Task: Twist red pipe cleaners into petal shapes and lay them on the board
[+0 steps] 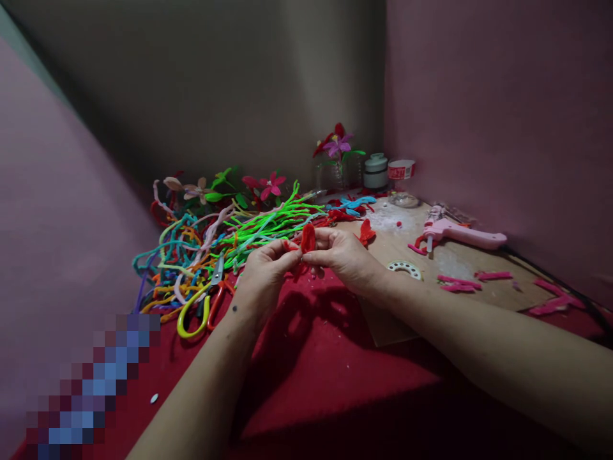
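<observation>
Red fuzzy loop (308,238), held near the middle of the view above a red cloth (311,383), between the fingertips of two bare hands. Pinched near its lower end by thumb and forefinger of the right hand (342,252). Faced on the other side by the left hand (267,271), with thumb and forefinger pressed together on a small red bit (290,245); hard to tell whether part of the same loop. Beyond the left hand, a heap of coloured fuzzy stems (179,246), bright green stems (268,220) toward its right, and scissors (217,273) with yellow and red handles at its near edge. Just beyond the right hand, a red petalled piece (366,233). Farther right, on a tan board (507,298), a pink glue gun (464,234), a white ring with holes (416,273) and bright pink strips (458,282). Toward the back, a pink flower (272,184) behind the heap, a purple flower (338,145) standing higher, and a grey-green jar (376,169) near the corner.
</observation>
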Motion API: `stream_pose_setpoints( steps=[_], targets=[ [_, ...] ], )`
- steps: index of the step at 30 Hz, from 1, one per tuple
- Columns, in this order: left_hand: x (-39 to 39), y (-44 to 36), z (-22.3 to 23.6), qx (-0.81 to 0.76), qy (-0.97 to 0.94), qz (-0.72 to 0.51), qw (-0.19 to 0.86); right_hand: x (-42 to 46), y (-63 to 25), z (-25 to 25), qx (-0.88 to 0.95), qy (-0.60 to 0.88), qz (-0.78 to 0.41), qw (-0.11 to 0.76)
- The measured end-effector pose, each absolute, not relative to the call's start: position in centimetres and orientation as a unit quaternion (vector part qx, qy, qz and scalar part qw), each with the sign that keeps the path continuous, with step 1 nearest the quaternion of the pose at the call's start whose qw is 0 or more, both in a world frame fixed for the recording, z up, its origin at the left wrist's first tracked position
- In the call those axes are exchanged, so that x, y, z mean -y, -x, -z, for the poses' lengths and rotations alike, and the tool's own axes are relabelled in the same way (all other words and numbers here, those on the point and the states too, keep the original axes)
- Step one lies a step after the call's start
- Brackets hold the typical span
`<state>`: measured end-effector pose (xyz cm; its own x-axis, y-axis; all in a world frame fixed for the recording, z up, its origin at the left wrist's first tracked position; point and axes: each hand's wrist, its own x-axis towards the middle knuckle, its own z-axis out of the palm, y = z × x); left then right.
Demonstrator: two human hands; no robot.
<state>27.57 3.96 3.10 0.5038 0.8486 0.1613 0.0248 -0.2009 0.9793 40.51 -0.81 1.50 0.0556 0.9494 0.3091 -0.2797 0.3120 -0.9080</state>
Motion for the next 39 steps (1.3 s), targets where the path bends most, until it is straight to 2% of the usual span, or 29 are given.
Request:
stream_pose_setpoints(
  steps=[9,16,24,31,39],
  targets=[
    [-4.1,-27.2,-3.4,-0.322,-0.710,-0.347,0.521,0.5,-40.5,-1.3,0.501,0.339,-0.480,0.636],
    [-3.5,-27.4,-3.8,-0.338,-0.706,-0.386,0.488,0.6,-40.7,-1.3,0.414,0.377,-0.516,0.648],
    [-3.8,-27.6,-2.9,-0.310,-0.687,-0.385,0.533,0.4,-40.6,-1.0,0.455,0.425,-0.430,0.654],
    [-4.1,-27.5,-2.7,-0.301,-0.634,-0.379,0.603,0.5,-40.7,-1.1,0.462,0.377,-0.466,0.654],
    [-3.6,-27.7,-3.0,-0.301,-0.610,-0.396,0.617,0.0,-40.6,-0.4,0.396,0.341,-0.539,0.661]
  ],
)
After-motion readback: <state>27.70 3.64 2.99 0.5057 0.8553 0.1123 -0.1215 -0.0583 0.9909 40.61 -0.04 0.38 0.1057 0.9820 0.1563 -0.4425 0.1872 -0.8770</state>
